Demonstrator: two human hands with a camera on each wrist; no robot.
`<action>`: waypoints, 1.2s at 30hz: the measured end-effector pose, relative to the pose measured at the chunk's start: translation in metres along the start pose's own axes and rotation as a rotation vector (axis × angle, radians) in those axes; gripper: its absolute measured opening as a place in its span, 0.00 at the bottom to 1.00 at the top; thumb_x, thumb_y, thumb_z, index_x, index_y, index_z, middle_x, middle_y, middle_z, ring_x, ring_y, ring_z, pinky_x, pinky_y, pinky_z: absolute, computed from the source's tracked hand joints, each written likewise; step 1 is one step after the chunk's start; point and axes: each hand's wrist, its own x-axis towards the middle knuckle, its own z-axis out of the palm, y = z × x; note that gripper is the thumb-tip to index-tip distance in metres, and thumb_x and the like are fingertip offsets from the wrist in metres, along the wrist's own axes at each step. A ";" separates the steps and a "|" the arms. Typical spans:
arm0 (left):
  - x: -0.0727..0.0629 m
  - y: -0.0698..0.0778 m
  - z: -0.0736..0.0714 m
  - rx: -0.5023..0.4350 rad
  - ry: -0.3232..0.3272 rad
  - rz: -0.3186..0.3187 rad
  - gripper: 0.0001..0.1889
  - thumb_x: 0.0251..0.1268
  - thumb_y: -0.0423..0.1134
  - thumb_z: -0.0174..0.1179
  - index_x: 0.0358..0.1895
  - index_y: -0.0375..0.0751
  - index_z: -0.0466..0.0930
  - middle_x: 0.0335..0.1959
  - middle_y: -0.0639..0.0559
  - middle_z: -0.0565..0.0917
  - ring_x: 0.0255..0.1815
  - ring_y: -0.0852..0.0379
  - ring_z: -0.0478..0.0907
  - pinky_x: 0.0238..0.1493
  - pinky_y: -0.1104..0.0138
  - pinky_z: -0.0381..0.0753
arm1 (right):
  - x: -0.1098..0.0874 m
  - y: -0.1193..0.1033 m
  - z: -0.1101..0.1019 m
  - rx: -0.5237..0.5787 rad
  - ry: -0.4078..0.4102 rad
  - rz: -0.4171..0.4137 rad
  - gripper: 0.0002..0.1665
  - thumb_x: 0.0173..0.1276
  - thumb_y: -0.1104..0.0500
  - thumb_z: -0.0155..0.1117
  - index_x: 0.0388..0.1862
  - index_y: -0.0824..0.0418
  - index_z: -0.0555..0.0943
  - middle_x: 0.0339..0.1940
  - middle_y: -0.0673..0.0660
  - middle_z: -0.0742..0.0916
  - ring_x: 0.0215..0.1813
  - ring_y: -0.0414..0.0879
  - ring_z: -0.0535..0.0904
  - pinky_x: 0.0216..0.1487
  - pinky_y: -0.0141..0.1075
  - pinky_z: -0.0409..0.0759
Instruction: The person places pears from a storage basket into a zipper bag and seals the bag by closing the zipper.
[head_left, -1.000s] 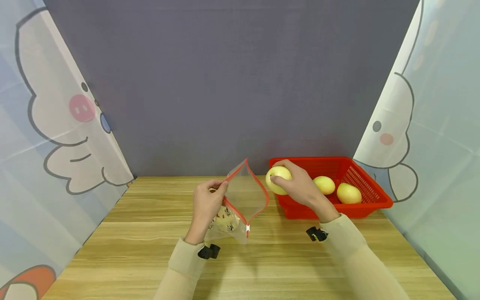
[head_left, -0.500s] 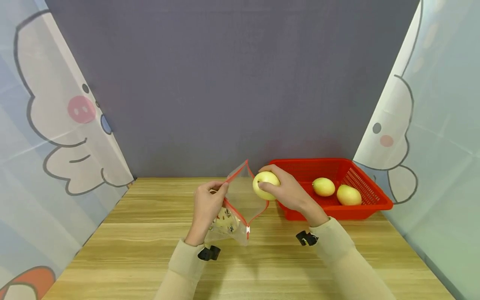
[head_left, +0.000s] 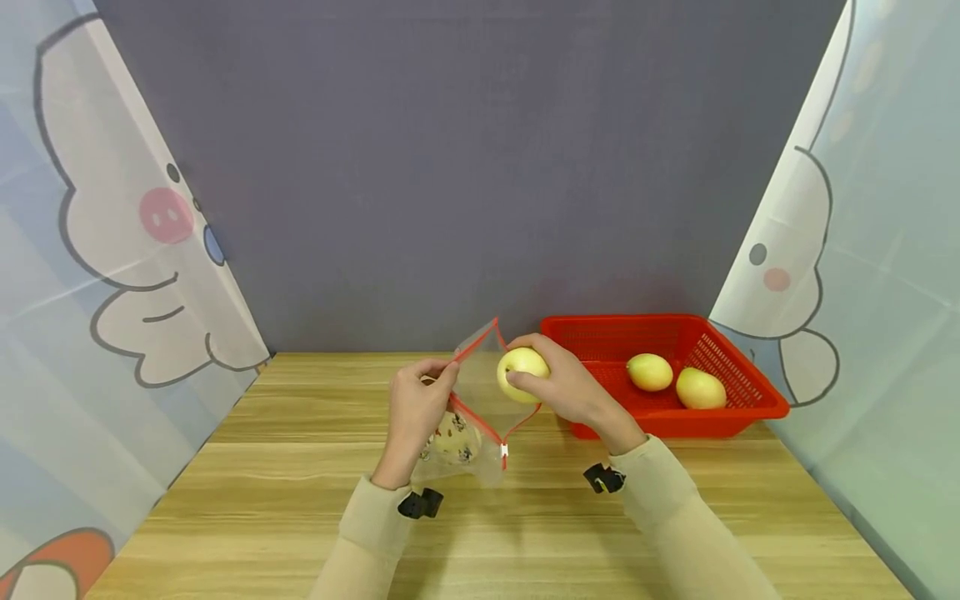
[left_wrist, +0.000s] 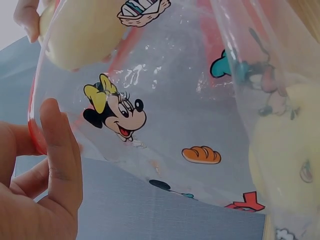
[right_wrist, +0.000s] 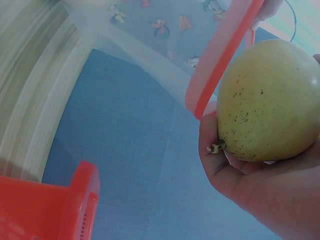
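Note:
A clear zip bag [head_left: 476,379] with red edging, a white slider and cartoon prints hangs with its mouth spread. My left hand [head_left: 420,396] pinches its left edge between thumb and fingers. My right hand [head_left: 573,383] holds a small yellow melon [head_left: 517,363], fingers curled round it, at the bag's mouth. The right wrist view shows dark specks and a short stem on this melon [right_wrist: 272,100], beside the red edge [right_wrist: 222,60]. Another pale yellow fruit [left_wrist: 285,150] lies low inside the bag, partly hidden by the print.
To the right stands a red plastic basket [head_left: 675,423] with slotted walls. Two yellow melons lie in it, one [head_left: 649,372] left of the other [head_left: 701,389]. Beneath everything is a wooden tabletop [head_left: 300,500], with a grey cloth [head_left: 480,167] behind and printed curtains at both sides.
My right hand has carried the melon leftward from the basket's left edge to the mouth of the bag. My left hand keeps its pinch on the bag, nearly still.

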 end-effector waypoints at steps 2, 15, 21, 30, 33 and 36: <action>0.000 0.000 0.000 0.003 -0.002 0.001 0.12 0.71 0.40 0.65 0.45 0.32 0.89 0.30 0.35 0.84 0.19 0.33 0.83 0.21 0.45 0.85 | 0.000 0.001 0.000 -0.008 -0.002 0.001 0.24 0.70 0.51 0.64 0.63 0.56 0.78 0.52 0.53 0.82 0.44 0.49 0.78 0.43 0.43 0.80; -0.002 0.001 0.001 0.014 -0.003 -0.016 0.11 0.71 0.40 0.65 0.45 0.35 0.89 0.27 0.44 0.84 0.20 0.34 0.83 0.20 0.48 0.85 | 0.000 0.006 0.009 -0.087 0.001 -0.006 0.24 0.67 0.46 0.67 0.60 0.52 0.81 0.51 0.50 0.82 0.52 0.50 0.73 0.41 0.43 0.79; 0.000 0.002 0.001 0.019 0.006 -0.002 0.11 0.71 0.40 0.65 0.44 0.36 0.90 0.31 0.38 0.85 0.18 0.38 0.83 0.15 0.59 0.83 | 0.002 0.004 0.012 -0.149 -0.016 -0.003 0.36 0.69 0.38 0.66 0.68 0.57 0.79 0.60 0.52 0.81 0.55 0.49 0.75 0.52 0.47 0.78; 0.002 -0.001 -0.001 -0.014 0.021 0.023 0.11 0.72 0.38 0.64 0.44 0.33 0.89 0.31 0.33 0.84 0.14 0.55 0.80 0.16 0.62 0.82 | 0.005 0.003 0.013 -0.134 -0.024 -0.052 0.31 0.74 0.50 0.66 0.69 0.66 0.76 0.63 0.59 0.81 0.57 0.54 0.81 0.57 0.49 0.83; 0.002 -0.001 -0.002 -0.024 0.036 0.024 0.11 0.72 0.38 0.64 0.45 0.31 0.89 0.28 0.35 0.84 0.14 0.55 0.80 0.19 0.56 0.85 | 0.005 0.002 0.012 -0.124 -0.024 -0.067 0.30 0.74 0.53 0.66 0.69 0.66 0.76 0.64 0.58 0.80 0.58 0.55 0.81 0.57 0.48 0.83; 0.003 -0.001 -0.004 -0.035 0.044 0.024 0.12 0.72 0.38 0.64 0.45 0.30 0.88 0.29 0.36 0.84 0.15 0.54 0.81 0.20 0.54 0.86 | 0.005 0.000 0.011 -0.134 -0.041 -0.085 0.28 0.74 0.54 0.65 0.69 0.65 0.77 0.65 0.56 0.81 0.61 0.54 0.79 0.57 0.49 0.83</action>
